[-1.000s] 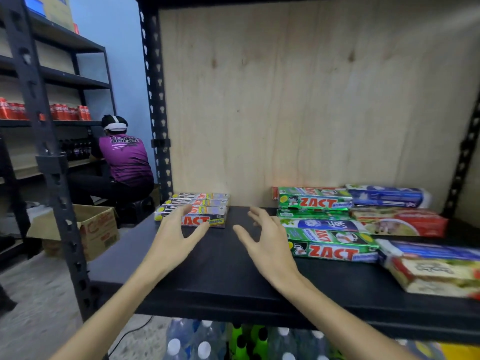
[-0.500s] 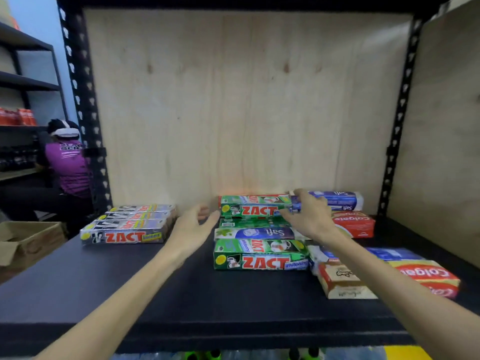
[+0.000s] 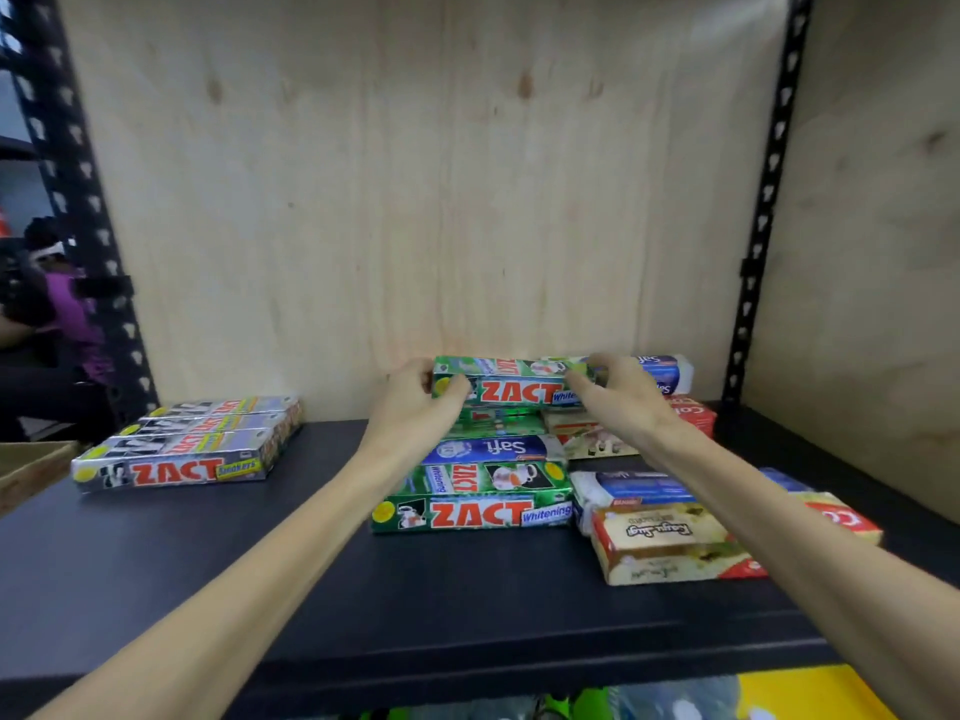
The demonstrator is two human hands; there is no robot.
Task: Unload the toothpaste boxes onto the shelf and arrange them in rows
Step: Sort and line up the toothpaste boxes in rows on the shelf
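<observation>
Clearly both hands are clamped on one long green cardboard ZACT whitening toothpaste box point(image 3: 511, 384), the left hand point(image 3: 413, 407) curled round its left end and the right hand point(image 3: 621, 400) pinching it further toward the right, at the back of the shelf on top of a mixed heap. That heap is the risk: the box seems to sit on other green cartons, with a blue Safi box point(image 3: 493, 449) and a second green ZACT whitening box point(image 3: 470, 511) stacked loosely in front of it, so dragging it forward rather than lifting it would likely knock those askew. The right wrist also hangs just above the red and cream boxes point(image 3: 660, 545) on the right, which a careless sweep could shove toward the shelf edge. Well apart to the left, a neat row of silver ZACT smokers boxes point(image 3: 192, 444) lies flat. Everything rests on a matt black shelf board point(image 3: 311, 589) with a pale plywood back panel point(image 3: 415, 200) and black perforated steel uprights point(image 3: 763, 200). Beyond the left upright, a person in a purple shirt point(image 3: 72, 319) sits in the storeroom.
</observation>
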